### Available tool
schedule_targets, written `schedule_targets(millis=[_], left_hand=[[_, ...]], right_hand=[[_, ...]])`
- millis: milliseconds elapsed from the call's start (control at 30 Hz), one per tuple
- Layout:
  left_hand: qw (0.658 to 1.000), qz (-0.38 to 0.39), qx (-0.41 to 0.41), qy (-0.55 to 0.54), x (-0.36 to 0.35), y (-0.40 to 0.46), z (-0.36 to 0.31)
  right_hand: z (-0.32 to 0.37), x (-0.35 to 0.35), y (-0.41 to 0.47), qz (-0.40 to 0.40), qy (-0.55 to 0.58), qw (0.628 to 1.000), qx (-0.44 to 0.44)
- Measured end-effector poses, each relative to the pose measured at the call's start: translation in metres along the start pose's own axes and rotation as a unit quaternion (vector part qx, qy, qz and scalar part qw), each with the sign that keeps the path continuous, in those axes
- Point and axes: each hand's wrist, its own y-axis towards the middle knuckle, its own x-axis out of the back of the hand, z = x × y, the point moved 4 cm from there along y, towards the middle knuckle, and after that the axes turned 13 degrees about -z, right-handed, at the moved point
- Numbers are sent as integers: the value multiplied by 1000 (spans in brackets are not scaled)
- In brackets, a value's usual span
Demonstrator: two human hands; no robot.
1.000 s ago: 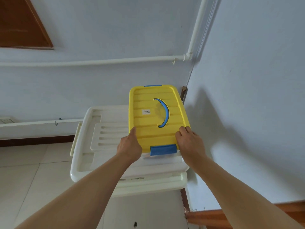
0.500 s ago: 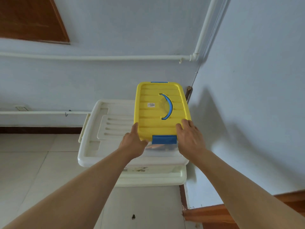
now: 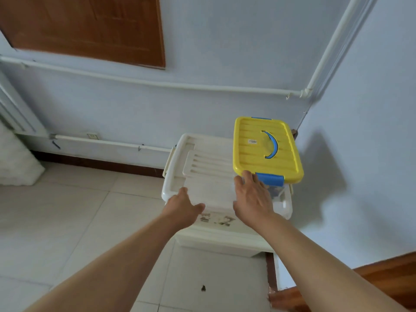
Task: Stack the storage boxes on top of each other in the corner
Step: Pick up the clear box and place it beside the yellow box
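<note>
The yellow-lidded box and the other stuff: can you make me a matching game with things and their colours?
Things:
1. lid of the small box
2. handle on that lid
3. big storage box underneath
4. wooden panel on the wall

Colours:
A. brown
B. white
C. yellow
D. blue

Pairs: 1-C, 2-D, 3-B, 4-A

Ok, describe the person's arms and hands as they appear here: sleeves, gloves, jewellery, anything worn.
Both forearms are bare right up to the bottom edge of the picture, with no sleeve in sight. The left hand and the right hand wear no gloves. No watch, bracelet or ring shows on either wrist or on the visible fingers.
</note>
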Motion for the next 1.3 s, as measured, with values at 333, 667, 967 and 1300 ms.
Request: schedule_targets(millis=[333, 667, 967, 1300], left_hand=[[1000, -15, 6, -15, 93, -60, 174], [985, -70, 158, -21, 199, -139, 378], [968, -110, 225, 14, 204, -201, 478], [971, -109, 215, -2, 223, -204, 581]], right_hand=[[183, 7, -72, 29, -5, 1000, 9], [382, 5, -136, 59, 24, 991, 118], [491, -13, -187, 86, 75, 974, 194], [602, -42, -231, 133, 70, 970, 189]])
